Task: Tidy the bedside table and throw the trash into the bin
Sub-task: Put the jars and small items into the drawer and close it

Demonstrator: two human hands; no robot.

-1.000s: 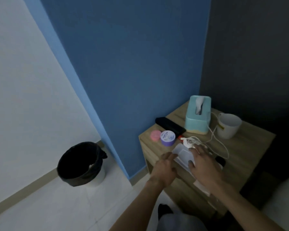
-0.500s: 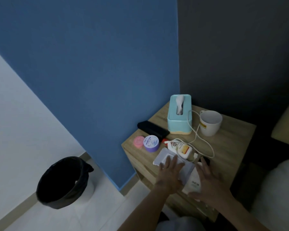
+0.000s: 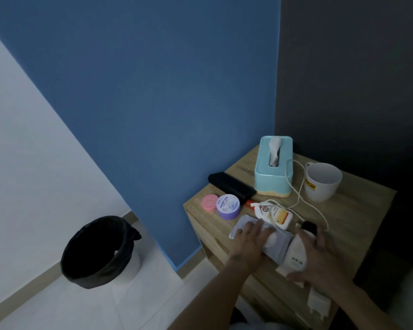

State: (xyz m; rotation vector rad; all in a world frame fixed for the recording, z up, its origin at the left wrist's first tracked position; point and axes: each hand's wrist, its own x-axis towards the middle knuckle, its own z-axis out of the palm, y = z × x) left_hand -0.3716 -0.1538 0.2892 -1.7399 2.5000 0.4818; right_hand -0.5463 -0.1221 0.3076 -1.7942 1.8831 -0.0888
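Left grip (image 3: 250, 244) lies flat, fingers straight, pressing on a grey wipes pack (image 3: 280, 246) near the front edge of the bedside surface (image 3: 358, 210). Right grip (image 3: 320, 258) curls about a white pouch (image 3: 293, 257) just beside the pack, thumb at its near end. In this dim light it seems to hold the pouch rather than merely cover it. Behind them lie a white bottle (image 3: 274, 214), a purple jar (image 3: 227, 207) and a teal tissue box (image 3: 272, 172). The black-lined bin (image 3: 98, 251) stands on the floor, well apart to the left.
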